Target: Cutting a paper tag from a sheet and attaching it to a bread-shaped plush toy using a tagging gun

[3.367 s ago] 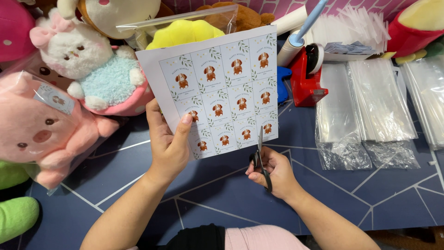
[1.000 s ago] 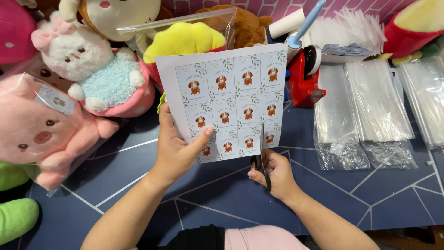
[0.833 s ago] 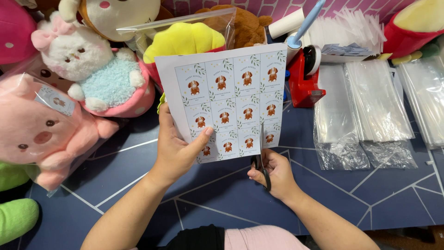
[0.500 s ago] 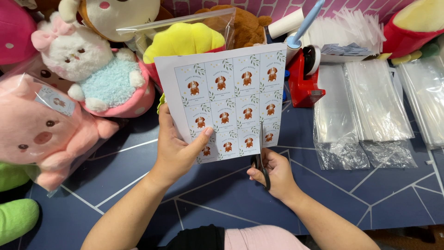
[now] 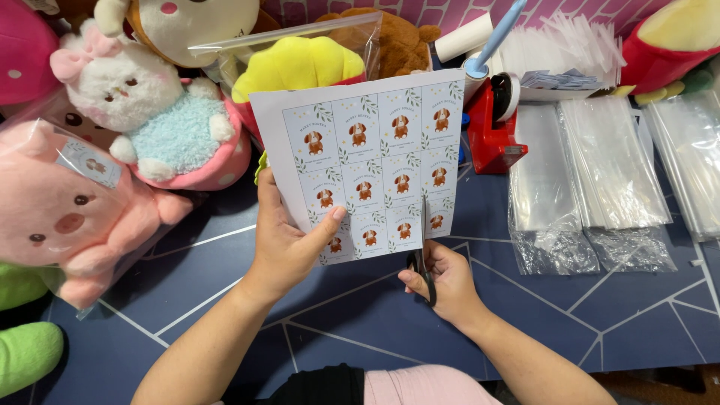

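My left hand [image 5: 289, 240] holds up a white sheet of labels [image 5: 371, 154] by its lower left corner; the sheet carries rows of small pale-blue labels, each with a brown dog picture. My right hand [image 5: 442, 281] grips black scissors [image 5: 422, 255]. Their blades point up into the sheet's bottom edge, between the two rightmost columns of labels. The sheet stands upright over a dark blue mat [image 5: 360, 315].
Plush toys crowd the left and back: a pink pig in a clear bag [image 5: 67, 217], a white bunny [image 5: 161, 120], a yellow plush [image 5: 300, 67]. A red tape dispenser [image 5: 499, 131] stands behind the sheet. Stacks of clear plastic bags [image 5: 592, 172] lie at the right.
The sheet has shifted right and turned more upright since the oldest frame. Over the last second the scissor blades have crept slightly further up into the sheet; both hands stay put.
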